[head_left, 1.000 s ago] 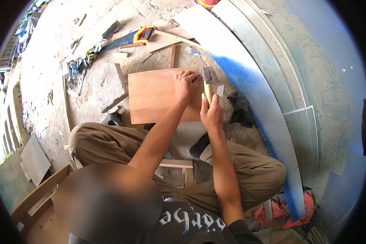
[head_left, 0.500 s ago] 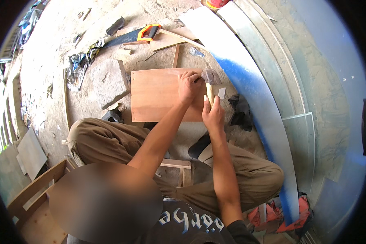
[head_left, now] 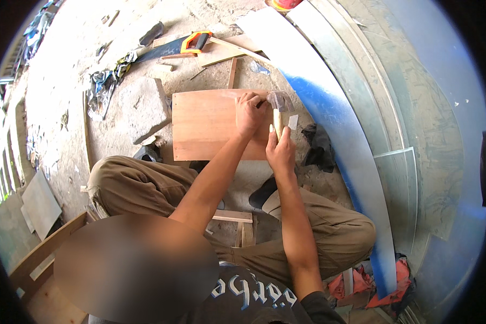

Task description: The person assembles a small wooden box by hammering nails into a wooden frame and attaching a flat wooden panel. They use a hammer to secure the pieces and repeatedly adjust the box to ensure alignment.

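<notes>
A flat reddish-brown wooden board [head_left: 205, 124] lies in front of my crossed legs. My left hand [head_left: 249, 112] rests on its far right part with the fingers curled and pinched near the edge. Whatever sits between those fingertips is too small to make out. My right hand [head_left: 281, 150] is wrapped round the pale wooden handle of a hammer [head_left: 277, 120]. Slightly smeared, the hammer's metal head is at the board's right edge, just beside my left fingertips.
A rough stone block [head_left: 143, 110] stands left of the board. Beyond lie a handsaw [head_left: 170, 48] with an orange and black handle and some wood strips. A long blue-and-white panel [head_left: 329, 108] curves along the right, beside glass sheets [head_left: 399, 167]. A wooden frame [head_left: 43, 254] is at lower left.
The hammer head looks more smeared now, still beside my left fingertips. Both hands keep their grips and nearly the same places; the whole view has shifted very slightly.
</notes>
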Motion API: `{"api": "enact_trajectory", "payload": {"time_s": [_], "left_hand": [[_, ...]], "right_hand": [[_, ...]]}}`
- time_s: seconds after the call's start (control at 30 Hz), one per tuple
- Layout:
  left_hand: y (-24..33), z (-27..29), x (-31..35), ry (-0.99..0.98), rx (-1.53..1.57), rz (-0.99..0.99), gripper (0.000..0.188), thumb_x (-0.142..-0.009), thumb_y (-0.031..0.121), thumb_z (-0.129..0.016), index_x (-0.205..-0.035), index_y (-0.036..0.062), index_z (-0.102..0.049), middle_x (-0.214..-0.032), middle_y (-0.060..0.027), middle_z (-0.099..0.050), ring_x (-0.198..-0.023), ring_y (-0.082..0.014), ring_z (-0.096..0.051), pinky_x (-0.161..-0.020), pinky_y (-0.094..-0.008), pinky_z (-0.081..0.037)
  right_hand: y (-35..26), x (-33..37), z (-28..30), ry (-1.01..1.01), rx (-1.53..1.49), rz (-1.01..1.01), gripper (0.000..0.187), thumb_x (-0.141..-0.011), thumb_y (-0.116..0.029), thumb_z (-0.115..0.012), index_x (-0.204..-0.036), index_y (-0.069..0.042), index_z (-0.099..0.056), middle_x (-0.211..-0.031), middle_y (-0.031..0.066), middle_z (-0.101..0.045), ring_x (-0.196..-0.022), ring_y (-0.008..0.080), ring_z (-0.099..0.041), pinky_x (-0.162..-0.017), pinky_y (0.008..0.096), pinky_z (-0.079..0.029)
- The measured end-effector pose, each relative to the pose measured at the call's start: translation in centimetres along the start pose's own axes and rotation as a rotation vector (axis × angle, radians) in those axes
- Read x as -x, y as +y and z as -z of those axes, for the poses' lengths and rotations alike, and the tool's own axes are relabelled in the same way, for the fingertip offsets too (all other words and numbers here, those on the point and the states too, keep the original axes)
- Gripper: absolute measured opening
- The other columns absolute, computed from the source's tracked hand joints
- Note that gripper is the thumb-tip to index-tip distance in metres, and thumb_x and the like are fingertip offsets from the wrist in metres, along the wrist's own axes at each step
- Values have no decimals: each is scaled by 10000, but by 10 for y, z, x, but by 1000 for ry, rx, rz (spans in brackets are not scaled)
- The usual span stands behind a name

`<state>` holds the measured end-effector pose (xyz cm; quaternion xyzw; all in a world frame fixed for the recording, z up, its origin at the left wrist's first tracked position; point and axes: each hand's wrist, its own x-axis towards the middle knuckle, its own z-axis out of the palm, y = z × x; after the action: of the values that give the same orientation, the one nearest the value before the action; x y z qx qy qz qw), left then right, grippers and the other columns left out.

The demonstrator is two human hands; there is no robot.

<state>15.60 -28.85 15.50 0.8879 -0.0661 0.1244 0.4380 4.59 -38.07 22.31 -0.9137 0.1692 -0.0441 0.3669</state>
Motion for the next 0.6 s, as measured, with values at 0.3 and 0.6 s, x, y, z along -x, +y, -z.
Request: {"api": "enact_trajectory", "payload": {"time_s": [0.3,0.6], "left_hand": [[5,4,-1,159,-69,7,590,-669,212,-838,-1182,100,-570,-1229,-109,-567,-1229,-294,-485,-1083,-447,-300],[4,4,-1,150,-46,7,645,-669,197,-842,-1225,77,-539,-1239,-121,-564,-1251,-298,-476,-1121,-459,-278]], "right_hand": [[-4,2,1,17,-3,19,279,-973,-260,-558,-1010,2,-472,-784,315,-620,-753,520,-610,-608,567,-467],[-2,3,-3,39,18,92,298,-982,-275,-540,-1047,3,-458,-795,294,-626,-737,498,-626,-597,552,-485]]}}
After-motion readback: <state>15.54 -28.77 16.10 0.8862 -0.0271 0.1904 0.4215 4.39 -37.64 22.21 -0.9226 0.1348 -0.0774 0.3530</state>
